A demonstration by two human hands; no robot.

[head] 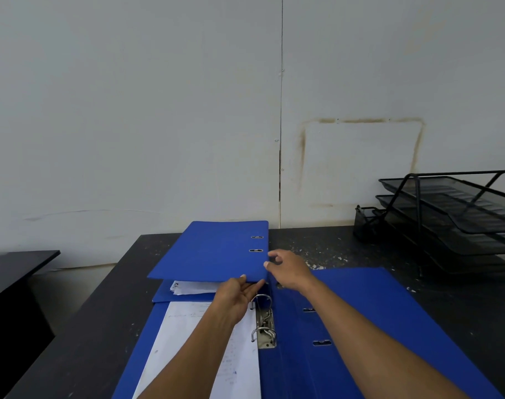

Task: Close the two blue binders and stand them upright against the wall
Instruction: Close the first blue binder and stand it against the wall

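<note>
Two blue binders lie on a dark table. The far binder lies nearly closed, its cover slightly raised over white papers. My left hand pinches the near right corner of that cover. At the same binder's spine edge rests my right hand, its fingers curled against it. The near binder lies wide open under my forearms, with white sheets on its left half and metal rings in the middle. The grey wall rises right behind the table.
A black mesh stack of letter trays stands at the back right of the table against the wall, with a small black mesh holder beside it. A second dark desk stands to the left, across a gap.
</note>
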